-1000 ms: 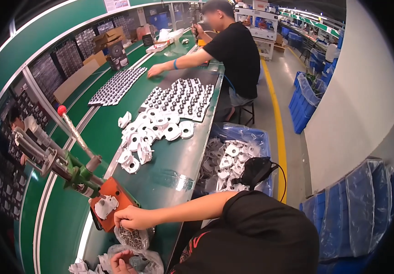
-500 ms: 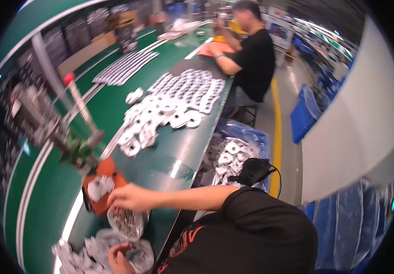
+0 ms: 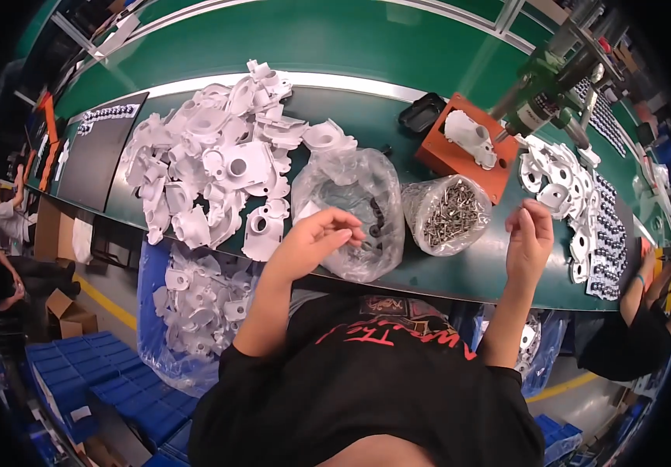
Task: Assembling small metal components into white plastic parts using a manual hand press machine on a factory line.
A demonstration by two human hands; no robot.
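Right hand (image 3: 530, 237) has moved off the screw bag (image 3: 419, 208) to centre-right, fingers curled; I cannot tell whether it grips anything. Left hand (image 3: 313, 240), loosely curled, overlaps a crumpled clear bag (image 3: 334, 177) at centre, its grip also unclear. Just right, the screw bag shows shiny silver screws (image 3: 453, 216); upper right, a white moulding (image 3: 471, 138) sits on an orange block (image 3: 446, 163).

Bright light is hitting the white parts (image 3: 256, 159); the middle is looking clear. The edges are curving into black.
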